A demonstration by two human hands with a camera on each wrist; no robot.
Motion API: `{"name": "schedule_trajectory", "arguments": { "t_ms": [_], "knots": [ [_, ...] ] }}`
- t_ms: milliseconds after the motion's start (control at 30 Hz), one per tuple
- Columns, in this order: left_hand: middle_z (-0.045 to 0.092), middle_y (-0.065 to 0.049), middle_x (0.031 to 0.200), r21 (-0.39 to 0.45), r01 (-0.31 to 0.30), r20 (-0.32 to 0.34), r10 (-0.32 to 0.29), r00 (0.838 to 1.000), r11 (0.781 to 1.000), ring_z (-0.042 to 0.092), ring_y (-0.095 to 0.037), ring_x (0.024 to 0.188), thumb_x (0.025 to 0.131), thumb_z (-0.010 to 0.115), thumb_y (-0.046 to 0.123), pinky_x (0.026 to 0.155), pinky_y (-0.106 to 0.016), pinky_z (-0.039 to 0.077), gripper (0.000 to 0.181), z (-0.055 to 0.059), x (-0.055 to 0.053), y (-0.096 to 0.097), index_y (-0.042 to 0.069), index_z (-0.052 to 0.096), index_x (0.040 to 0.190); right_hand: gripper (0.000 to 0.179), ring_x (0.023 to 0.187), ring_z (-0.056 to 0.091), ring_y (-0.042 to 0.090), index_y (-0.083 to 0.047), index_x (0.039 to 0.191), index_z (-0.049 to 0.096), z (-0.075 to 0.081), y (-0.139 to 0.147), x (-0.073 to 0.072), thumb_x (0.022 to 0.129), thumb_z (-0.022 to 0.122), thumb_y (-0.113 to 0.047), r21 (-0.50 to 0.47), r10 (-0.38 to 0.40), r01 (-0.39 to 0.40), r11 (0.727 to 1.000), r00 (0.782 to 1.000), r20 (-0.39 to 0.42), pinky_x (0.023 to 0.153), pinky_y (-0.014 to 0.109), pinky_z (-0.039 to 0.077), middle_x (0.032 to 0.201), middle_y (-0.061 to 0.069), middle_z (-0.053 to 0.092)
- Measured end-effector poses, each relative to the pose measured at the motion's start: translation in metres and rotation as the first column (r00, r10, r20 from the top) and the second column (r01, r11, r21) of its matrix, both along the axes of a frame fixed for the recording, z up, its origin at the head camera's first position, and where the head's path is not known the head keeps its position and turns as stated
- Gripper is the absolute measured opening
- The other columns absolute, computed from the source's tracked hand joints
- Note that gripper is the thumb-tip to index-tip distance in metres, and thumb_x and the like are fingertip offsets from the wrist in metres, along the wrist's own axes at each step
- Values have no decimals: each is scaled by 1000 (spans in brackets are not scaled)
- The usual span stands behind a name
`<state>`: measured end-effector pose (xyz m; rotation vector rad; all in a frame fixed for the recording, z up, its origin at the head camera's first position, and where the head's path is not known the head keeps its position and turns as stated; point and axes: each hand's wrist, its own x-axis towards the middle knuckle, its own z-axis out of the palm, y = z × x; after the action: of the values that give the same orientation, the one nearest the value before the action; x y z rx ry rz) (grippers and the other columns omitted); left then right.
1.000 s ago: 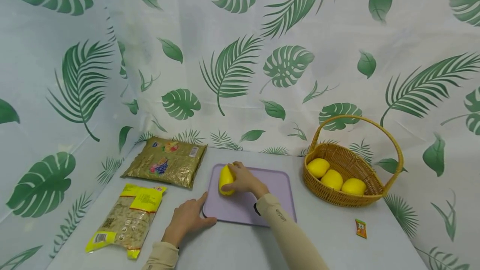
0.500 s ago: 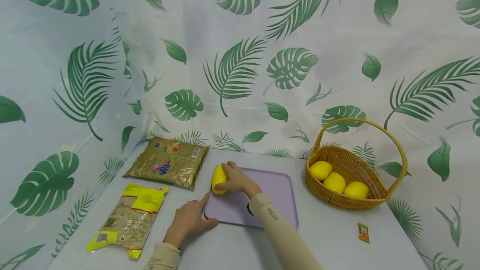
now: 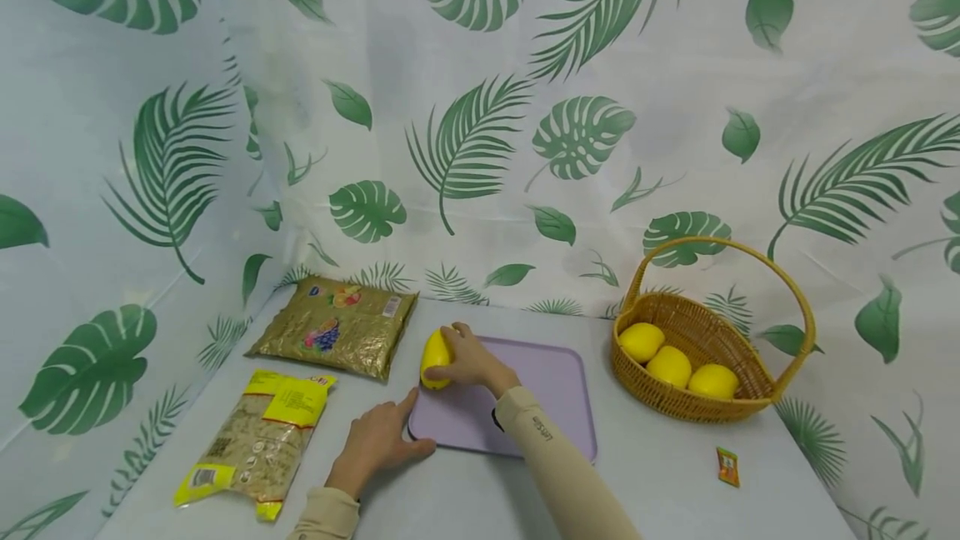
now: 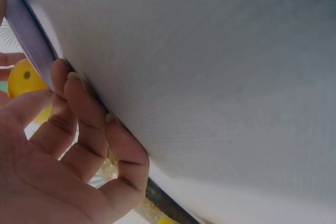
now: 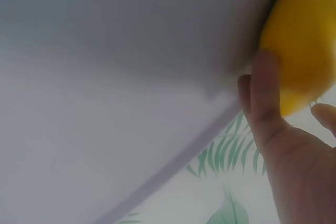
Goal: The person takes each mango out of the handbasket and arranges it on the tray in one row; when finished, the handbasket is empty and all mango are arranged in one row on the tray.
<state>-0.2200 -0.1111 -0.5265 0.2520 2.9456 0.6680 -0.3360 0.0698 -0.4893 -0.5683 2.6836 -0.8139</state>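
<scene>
Fingers (image 5: pixel 265 85) half-curled, right hand (image 3: pixel 474 362) grips yellow fruit (image 3: pixel 434 359); left hand (image 3: pixel 378 442) touches tray (image 3: pixel 551 386).

Wide from above, close from each wrist

The head camera looks forward and down from the near side of the tabletop (image 3: pixel 645 490), well back, taking in the left hand (image 3: pixel 378 437), right hand (image 3: pixel 471 359), tray (image 3: pixel 540 390), basket (image 3: pixel 660 392) near the right edge, and the leaf-patterned curtain (image 3: pixel 480 115) past the far edge. The left wrist camera sits close behind its hand, its picture steeply tilted, mostly bare tabletop. The right wrist camera, equally close, faces over the tray's surface and rim towards the curtain. All three views share the tray and the gripped yellow fruit (image 3: pixel 433 359)
</scene>
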Motion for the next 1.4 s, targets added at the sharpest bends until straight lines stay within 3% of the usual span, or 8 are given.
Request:
{"name": "schedule_trajectory", "arguments": {
  "t_ms": [233,433,833,1167,1400],
  "knots": [
    [70,-21,108,1,-6,-1,6,1000,1000,67,-37,93,75,79,60,75,-61,52,94,2,1,0,12,48,150,94,147,37,41,-9,159,27,6,11,3,88,71,-52,36,-11,12,999,1000,-30,117,57,38,166,21,19],
    [70,-22,111,-8,-9,-10,9,1000,1000,67,-39,95,75,79,60,75,-61,52,94,3,2,0,12,48,150,91,148,33,44,-9,158,29,18,35,8,88,71,-49,12,-43,44,999,996,-73,116,61,36,165,21,20],
    [69,-21,115,-10,-21,11,21,1000,1000,67,-38,99,75,79,60,78,-62,52,95,5,3,1,12,48,150,89,148,33,46,-6,158,30,44,104,16,90,69,-48,12,-101,105,994,981,-164,117,62,33,164,24,23],
    [69,-22,114,-11,-26,13,26,1000,1000,66,-38,99,74,79,60,77,-60,52,95,5,4,1,13,47,151,83,141,39,52,-6,157,32,53,169,25,94,65,-50,16,-187,196,980,954,-233,111,67,37,159,28,30],
    [69,-21,115,1,-20,18,20,1000,1000,66,-38,100,75,79,59,76,-60,51,95,5,4,1,12,47,151,83,145,31,53,-2,155,33,56,210,26,95,63,-51,30,-256,273,962,931,-259,115,68,29,158,32,31]
  ]
}}
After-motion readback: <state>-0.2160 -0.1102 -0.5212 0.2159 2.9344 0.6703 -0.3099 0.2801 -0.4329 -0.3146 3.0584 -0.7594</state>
